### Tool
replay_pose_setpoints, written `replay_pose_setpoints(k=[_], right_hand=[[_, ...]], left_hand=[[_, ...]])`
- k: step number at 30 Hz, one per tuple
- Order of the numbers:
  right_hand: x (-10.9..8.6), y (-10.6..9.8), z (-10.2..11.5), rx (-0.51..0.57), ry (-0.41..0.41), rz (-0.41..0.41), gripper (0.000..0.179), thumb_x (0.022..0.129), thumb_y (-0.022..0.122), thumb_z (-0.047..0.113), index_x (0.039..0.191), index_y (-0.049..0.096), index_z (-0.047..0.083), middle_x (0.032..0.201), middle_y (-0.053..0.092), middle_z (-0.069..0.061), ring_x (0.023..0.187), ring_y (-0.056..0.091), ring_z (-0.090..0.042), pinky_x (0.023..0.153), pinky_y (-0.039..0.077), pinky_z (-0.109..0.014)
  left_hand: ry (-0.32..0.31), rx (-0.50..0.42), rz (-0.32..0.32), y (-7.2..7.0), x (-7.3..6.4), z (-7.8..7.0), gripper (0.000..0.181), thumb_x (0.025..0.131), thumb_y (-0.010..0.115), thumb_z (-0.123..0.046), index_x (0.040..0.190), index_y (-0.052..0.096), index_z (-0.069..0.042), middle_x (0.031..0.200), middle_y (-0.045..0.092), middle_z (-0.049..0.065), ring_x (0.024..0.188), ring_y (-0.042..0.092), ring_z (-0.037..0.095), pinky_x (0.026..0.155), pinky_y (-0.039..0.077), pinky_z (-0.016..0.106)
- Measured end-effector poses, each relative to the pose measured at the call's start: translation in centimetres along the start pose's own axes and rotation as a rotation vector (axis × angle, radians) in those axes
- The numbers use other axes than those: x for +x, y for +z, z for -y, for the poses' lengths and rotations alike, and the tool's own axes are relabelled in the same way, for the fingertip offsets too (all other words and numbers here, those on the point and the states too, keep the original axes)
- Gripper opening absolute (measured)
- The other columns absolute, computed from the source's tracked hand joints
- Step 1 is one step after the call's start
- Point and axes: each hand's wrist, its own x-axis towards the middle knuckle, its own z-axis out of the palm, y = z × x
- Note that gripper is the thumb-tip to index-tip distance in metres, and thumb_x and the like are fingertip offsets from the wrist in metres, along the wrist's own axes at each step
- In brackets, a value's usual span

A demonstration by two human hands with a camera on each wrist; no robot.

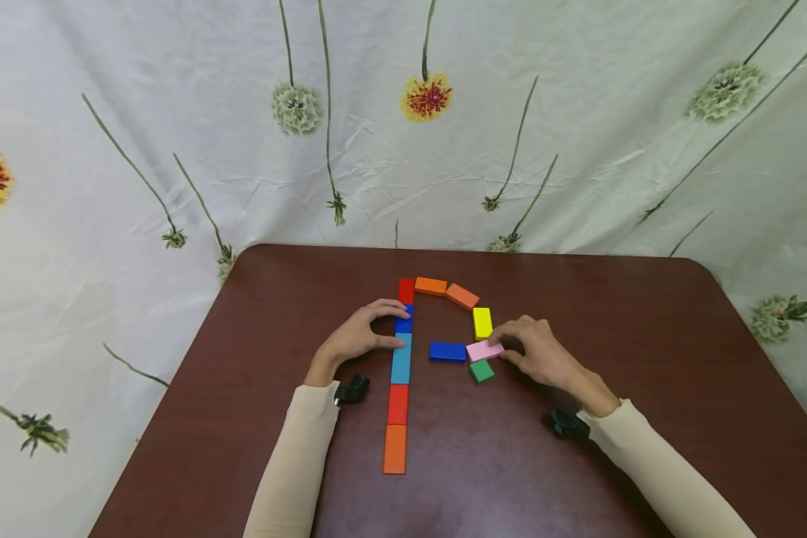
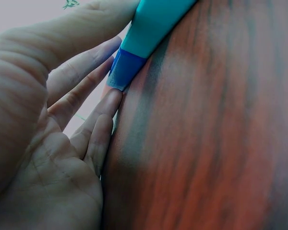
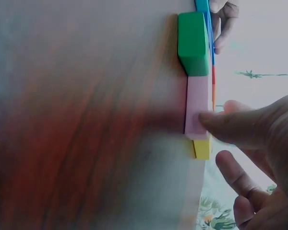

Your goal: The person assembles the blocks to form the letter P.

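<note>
Flat coloured blocks lie on a dark table. My left hand [image 1: 359, 334] rests at the long column, fingertips on the dark blue block [image 1: 403, 323] and thumb at the light blue block [image 1: 401, 362]. In the left wrist view its fingers [image 2: 81, 91] are stretched out beside the column. My right hand [image 1: 538, 351] pinches the pink block [image 1: 482, 351] between thumb and a finger; the block lies on the table. Touching or close to it are the yellow block [image 1: 483, 323], the green block [image 1: 481, 371] and another blue block [image 1: 447, 352].
The column also has a red block [image 1: 406, 290] at its far end, a second red block [image 1: 397, 404] and an orange block [image 1: 394, 449] nearer. Two orange blocks [image 1: 431, 285] curve rightward from the top. A flowered cloth [image 1: 376, 149] hangs behind the table [image 1: 612, 314].
</note>
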Motion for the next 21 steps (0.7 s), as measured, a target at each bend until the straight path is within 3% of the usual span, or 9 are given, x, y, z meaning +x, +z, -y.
replay_pose_setpoints(k=[8, 15, 21], right_hand=[[-0.6, 0.4, 1.2, 0.082, -0.124, 0.005, 0.024, 0.082, 0.083, 0.013, 0.104, 0.072, 0.014, 0.102, 0.072, 0.004, 0.094, 0.057, -0.02, 0.081, 0.033, -0.037], [-0.9, 1.1, 1.8, 0.078, -0.087, 0.079, 0.024, 0.084, 0.082, 0.018, 0.105, 0.071, 0.019, 0.109, 0.071, 0.008, 0.098, 0.054, -0.015, 0.08, 0.029, -0.038], [-1.3, 1.6, 2.2, 0.085, -0.13, 0.079, 0.026, 0.082, 0.084, 0.025, 0.104, 0.071, 0.019, 0.106, 0.07, 0.01, 0.096, 0.054, -0.012, 0.079, 0.029, -0.035]], left_hand=[[0.016, 0.016, 0.0, 0.0, 0.2, 0.4, 0.043, 0.087, 0.077, -0.007, 0.127, 0.064, 0.003, 0.144, 0.049, 0.017, 0.136, 0.041, 0.038, 0.113, 0.037, 0.057], [-0.009, 0.006, -0.008, 0.2, 1.2, 3.1, 0.046, 0.086, 0.079, -0.007, 0.13, 0.064, 0.0, 0.148, 0.047, 0.015, 0.14, 0.038, 0.036, 0.116, 0.035, 0.055], [-0.003, -0.006, -0.013, 0.3, 1.2, 3.5, 0.047, 0.085, 0.081, -0.014, 0.129, 0.066, -0.007, 0.147, 0.048, 0.009, 0.139, 0.04, 0.032, 0.114, 0.038, 0.054]])
